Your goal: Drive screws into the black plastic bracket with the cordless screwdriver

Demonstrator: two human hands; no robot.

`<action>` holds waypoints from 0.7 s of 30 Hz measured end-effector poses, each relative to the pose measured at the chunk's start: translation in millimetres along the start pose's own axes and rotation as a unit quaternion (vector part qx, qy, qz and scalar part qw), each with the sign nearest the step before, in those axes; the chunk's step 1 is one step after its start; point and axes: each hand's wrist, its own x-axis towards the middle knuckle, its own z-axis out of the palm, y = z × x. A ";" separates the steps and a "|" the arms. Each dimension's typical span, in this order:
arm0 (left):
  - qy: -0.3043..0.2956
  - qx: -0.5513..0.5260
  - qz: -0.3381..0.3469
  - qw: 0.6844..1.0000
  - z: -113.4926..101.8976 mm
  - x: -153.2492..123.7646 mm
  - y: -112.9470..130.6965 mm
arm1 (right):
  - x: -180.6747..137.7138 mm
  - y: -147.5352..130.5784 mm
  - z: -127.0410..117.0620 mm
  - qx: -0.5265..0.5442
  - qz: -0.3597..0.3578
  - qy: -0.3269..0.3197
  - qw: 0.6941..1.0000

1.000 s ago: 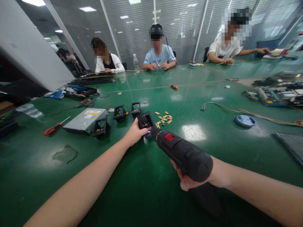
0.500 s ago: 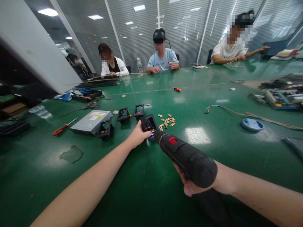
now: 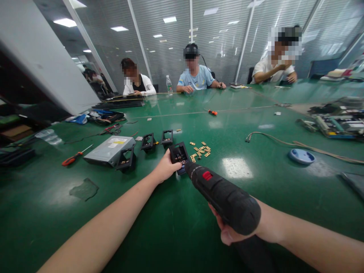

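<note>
My left hand (image 3: 167, 167) grips a black plastic housing (image 3: 179, 151) by its left side, thumb on the near edge. Small brass-coloured parts show inside its opening. In my right hand (image 3: 227, 229) is a black cordless drill (image 3: 224, 197) with a red switch on top. The drill's nose meets the near right corner of the housing; its tip is hidden from me. Something blue, partly covered, lies beneath the housing. Several small brass plates (image 3: 201, 148) are scattered just beyond the drill's nose.
Similar black housings (image 3: 148, 141) stand to the left, near a grey metal drive (image 3: 109, 149). An orange-handled screwdriver (image 3: 74, 157) lies further left, another screwdriver (image 3: 212, 112) far off. At right are a blue oval dish (image 3: 301, 156) and a cable (image 3: 284, 141). Three people sit across the table.
The view has tilted up slightly, so the table appears lower. Both hands keep their hold on the housing and drill. Two people opposite have moved their arms.
</note>
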 end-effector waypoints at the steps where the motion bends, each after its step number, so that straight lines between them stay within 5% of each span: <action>1: 0.000 -0.003 0.000 1.000 0.2 -0.1 0.4 | -0.3 0.3 -0.1 -0.002 0.001 0.002 1.000; 21: 0.001 0.003 -0.009 1.000 0.4 -3.3 7.2 | -0.6 2.5 -0.1 -0.009 0.017 0.019 1.000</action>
